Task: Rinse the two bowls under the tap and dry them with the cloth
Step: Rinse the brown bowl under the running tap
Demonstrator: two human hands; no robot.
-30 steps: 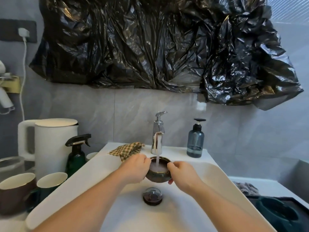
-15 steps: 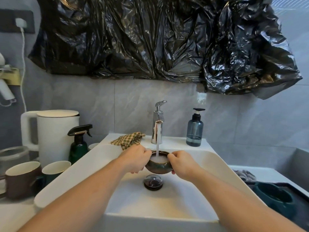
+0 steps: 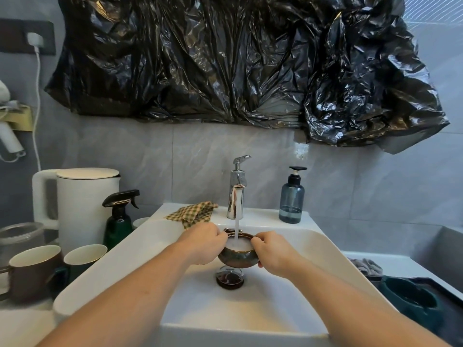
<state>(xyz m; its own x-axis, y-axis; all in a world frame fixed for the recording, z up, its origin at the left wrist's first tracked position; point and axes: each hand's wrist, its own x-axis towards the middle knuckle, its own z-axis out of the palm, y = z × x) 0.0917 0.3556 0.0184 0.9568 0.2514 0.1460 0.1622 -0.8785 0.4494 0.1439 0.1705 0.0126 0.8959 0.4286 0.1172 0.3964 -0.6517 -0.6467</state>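
Observation:
A small dark brown bowl (image 3: 236, 259) is held over the white sink (image 3: 250, 309), right under the chrome tap (image 3: 236, 194). Water runs from the spout into the bowl, which is nearly full and foamy white. My left hand (image 3: 203, 244) grips the bowl's left rim and my right hand (image 3: 271, 254) grips its right rim. A yellow checked cloth (image 3: 193, 213) lies crumpled on the sink's back ledge, left of the tap. A dark teal bowl (image 3: 411, 299) sits on a dark tray at the lower right.
The sink drain plug (image 3: 230, 278) is below the bowl. A blue soap dispenser (image 3: 292, 199) stands right of the tap. Left of the sink are a green spray bottle (image 3: 119, 221), a white kettle (image 3: 80, 204), a brown mug (image 3: 32, 271) and a second cup (image 3: 84, 256).
The bowl has filled with more water under the running tap. Both hands keep the same hold; my head has tilted, shifting the view.

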